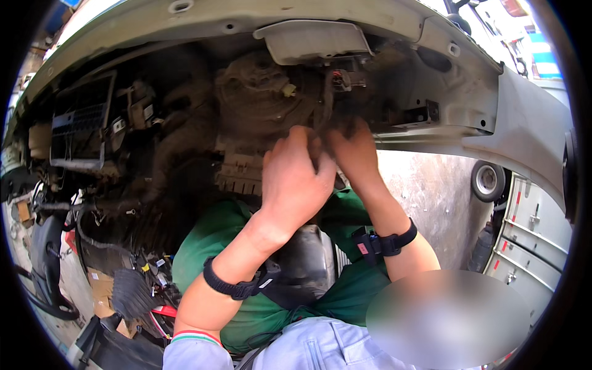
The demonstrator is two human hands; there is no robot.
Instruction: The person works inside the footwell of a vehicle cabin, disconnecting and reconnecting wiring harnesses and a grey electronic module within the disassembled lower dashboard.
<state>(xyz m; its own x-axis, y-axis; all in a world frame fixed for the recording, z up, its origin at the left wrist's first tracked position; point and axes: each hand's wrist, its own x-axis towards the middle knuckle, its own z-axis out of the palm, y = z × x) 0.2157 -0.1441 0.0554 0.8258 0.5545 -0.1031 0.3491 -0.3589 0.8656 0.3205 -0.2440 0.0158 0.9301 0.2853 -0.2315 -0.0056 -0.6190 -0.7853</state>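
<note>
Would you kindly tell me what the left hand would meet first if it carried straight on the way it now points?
Probably the dusty round housing ahead of the left hand, though depth is unclear, and the right hand close beside it might be brushed first.

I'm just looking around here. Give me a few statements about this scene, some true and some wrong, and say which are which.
1. The left hand and the right hand are close together. True.
2. The person's trousers are red. False: the trousers are green.
3. Each forearm has a dark strap around it. True.
4. Both hands wear gloves. False: they are bare.
5. A wheel with a pale hub shows on the picture's right. True.
</note>
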